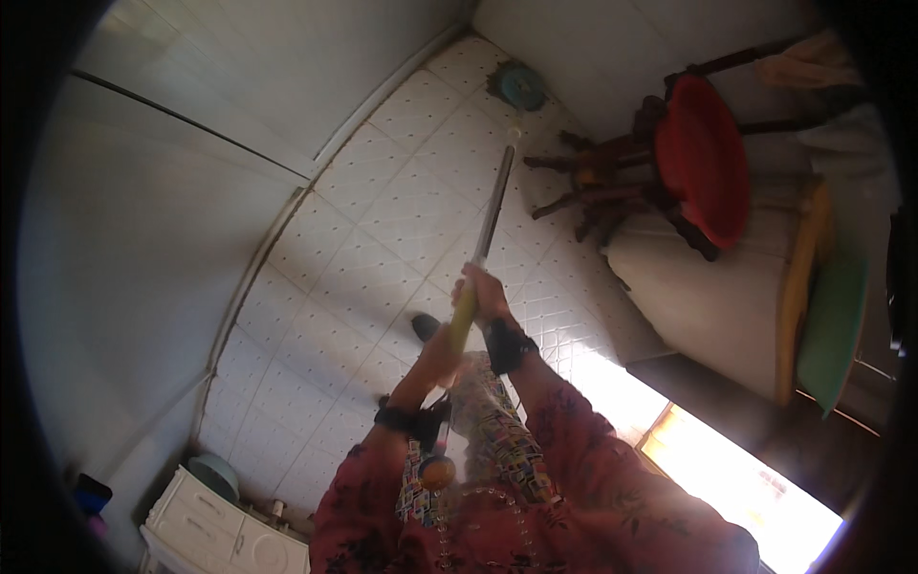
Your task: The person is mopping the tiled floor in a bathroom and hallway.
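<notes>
Both of my hands grip the handle of a long mop [493, 215] with a silver pole and a yellow-green grip. My right hand [486, 293] is wrapped around it at the top of the grip, next to the metal. Nearer my body, my left hand [439, 355] closes on the grip's lower end and looks slightly blurred. Far ahead, the round blue-green mop head [521, 87] with a dark fringe rests on the patterned tile floor [387, 208], close to the corner of the walls. A dark shoe [425, 326] shows beside my left hand.
To the right, a red plastic basin [703, 161] sits on a dark carved wooden stand [609, 176]. Beside it is a large pale cabinet-like piece [706, 301] with a green object [832, 323]. A white drawer unit [208, 520] and a grey-green basin [214, 477] stand lower left. Bright doorway light [746, 481] enters lower right.
</notes>
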`<action>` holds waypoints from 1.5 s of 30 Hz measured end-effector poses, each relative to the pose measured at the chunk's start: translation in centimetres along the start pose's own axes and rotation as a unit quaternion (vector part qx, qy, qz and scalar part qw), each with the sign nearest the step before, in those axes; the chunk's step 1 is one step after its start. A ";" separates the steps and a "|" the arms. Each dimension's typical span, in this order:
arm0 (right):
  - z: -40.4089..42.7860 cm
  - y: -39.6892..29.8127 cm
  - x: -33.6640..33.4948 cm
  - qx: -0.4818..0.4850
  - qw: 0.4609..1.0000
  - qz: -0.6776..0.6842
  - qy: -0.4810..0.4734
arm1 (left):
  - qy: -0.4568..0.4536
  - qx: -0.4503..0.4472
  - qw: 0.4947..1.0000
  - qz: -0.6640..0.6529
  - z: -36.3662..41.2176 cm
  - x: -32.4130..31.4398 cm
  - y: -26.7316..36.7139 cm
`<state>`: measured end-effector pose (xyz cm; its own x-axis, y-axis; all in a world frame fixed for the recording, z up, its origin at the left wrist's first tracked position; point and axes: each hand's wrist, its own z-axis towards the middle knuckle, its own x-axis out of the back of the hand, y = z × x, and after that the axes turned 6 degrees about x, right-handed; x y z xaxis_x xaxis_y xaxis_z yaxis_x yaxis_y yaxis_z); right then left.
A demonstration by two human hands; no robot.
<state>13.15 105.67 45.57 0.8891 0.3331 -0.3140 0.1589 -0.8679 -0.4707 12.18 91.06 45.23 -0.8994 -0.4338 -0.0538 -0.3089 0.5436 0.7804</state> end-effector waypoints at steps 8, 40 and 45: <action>-4.9 8.9 -0.2 0.090 0.986 -0.140 0.032 | 0.055 0.160 0.984 0.047 -14.3 1.5 0.9; 2.4 0.4 0.3 0.089 0.988 -0.117 0.036 | -0.005 0.056 0.997 0.057 -2.3 0.5 2.3; 2.7 0.9 2.0 0.064 0.994 -0.059 0.065 | -0.033 0.150 0.987 0.043 -3.2 1.2 6.7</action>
<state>13.97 106.58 42.33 0.9165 0.3729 -0.1450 0.2176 -0.7686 -0.6016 10.06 91.85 52.39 -0.9414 -0.3345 -0.0426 -0.2989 0.7695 0.5644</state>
